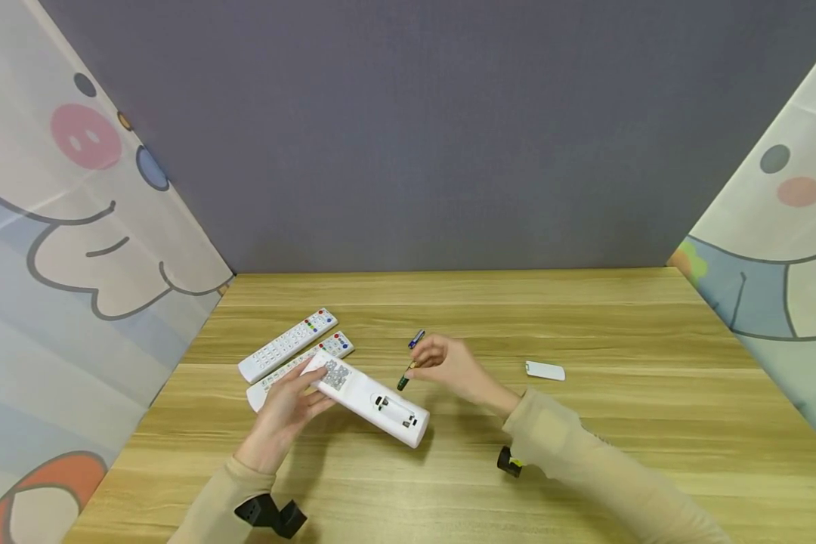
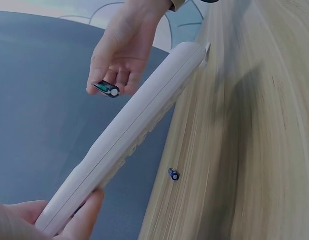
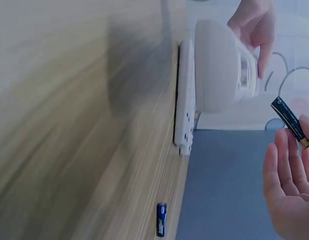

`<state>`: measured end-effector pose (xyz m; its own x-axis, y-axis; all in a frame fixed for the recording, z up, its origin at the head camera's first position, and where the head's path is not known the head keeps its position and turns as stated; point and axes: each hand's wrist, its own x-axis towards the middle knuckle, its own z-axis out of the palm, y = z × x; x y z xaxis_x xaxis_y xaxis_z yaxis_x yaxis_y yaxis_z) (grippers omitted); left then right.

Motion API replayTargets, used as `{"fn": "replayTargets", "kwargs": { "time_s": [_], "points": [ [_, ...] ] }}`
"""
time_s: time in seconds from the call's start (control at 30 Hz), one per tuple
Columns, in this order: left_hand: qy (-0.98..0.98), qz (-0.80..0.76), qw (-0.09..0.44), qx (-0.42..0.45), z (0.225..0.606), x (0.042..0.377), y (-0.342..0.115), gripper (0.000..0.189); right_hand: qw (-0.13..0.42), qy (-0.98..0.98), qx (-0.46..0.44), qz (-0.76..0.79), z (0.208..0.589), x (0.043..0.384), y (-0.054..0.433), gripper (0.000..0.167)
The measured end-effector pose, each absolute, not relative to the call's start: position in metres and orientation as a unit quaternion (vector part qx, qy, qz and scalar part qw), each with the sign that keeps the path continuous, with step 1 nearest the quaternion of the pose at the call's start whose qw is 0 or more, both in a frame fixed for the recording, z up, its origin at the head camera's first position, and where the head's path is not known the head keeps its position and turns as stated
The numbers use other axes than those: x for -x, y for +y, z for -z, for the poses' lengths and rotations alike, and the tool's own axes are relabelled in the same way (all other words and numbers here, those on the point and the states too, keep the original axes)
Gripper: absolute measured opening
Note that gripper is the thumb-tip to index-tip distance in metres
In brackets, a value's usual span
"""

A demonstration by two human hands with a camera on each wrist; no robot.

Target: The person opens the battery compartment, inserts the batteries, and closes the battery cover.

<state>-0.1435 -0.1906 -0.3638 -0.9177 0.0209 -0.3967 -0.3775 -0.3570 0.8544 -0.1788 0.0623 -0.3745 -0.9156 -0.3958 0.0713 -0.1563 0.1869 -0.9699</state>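
Observation:
In my left hand (image 1: 289, 412) I grip a white remote control (image 1: 360, 397) by one end, tilted above the table with its back facing up. Its uncovered battery compartment (image 1: 396, 410) shows bare metal contacts. My right hand (image 1: 445, 368) pinches a dark green battery (image 3: 288, 119) with a gold end between thumb and fingers, just beyond the compartment and apart from it. A blue battery (image 3: 161, 219) lies on the table beyond the right hand. To the right lies a small white battery cover (image 1: 545, 370).
Two more white remotes, a farther one (image 1: 289, 345) and a nearer one (image 1: 336, 346), lie side by side at the left, buttons up. The nearer one is partly covered by the left hand and held remote. A grey panel (image 1: 449, 151) rises behind the wooden table (image 1: 619, 317).

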Motion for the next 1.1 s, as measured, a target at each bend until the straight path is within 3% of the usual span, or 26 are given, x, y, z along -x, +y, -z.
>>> {"fn": "replayTargets", "kwargs": {
  "time_s": [0.4,1.1],
  "points": [
    [0.551,-0.810,0.123,0.158,0.360,0.145,-0.185,0.058,0.126,0.763,0.189,0.606,0.372,0.168,0.058,0.026],
    [0.530,-0.824,0.134,0.148,0.357,0.145,-0.179,0.057,0.116,0.781,0.221,0.572,0.373,0.159,0.056,0.020]
  ]
}}
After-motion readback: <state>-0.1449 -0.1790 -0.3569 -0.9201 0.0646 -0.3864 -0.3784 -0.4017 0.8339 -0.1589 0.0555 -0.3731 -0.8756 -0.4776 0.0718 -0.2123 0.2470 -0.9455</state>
